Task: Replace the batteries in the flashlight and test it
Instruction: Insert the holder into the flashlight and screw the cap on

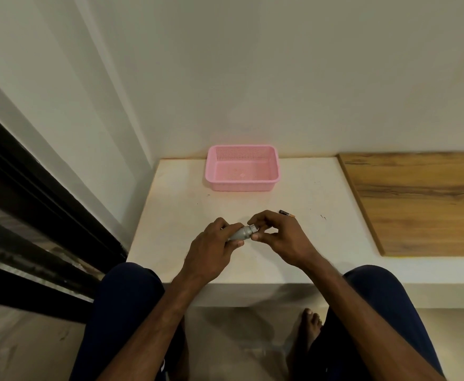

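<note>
- At your far left, a dark frame [41, 215] runs along the wall beside the white table [170, 215].
- Your left hand [211, 243] is curled round the body of the flashlight [237, 234] and grips it, thumb underneath, just above the table's near-middle.
- The flashlight is small and silver-grey. It lies roughly level between your two hands, slightly raised toward the right (whether it touches the tabletop cannot be told).
- Straight beyond the flashlight, a pink basket [242, 187] sits at the back of the table against the wall, well apart from your hands.
- Your right hand [280, 237] meets the flashlight's right end. Its fingertips [250, 223] and thumb pinch the end piece, and the other fingers are loosely bent.
- Just behind your right hand, a dark battery [286, 213] lies flat on the table, its lighter tip pointing right.
- At the right, a wooden board [423, 204] lies on the surface along the table's edge, apart from the battery.
- Below the table edge are your knees and one bare foot [312, 323].
</note>
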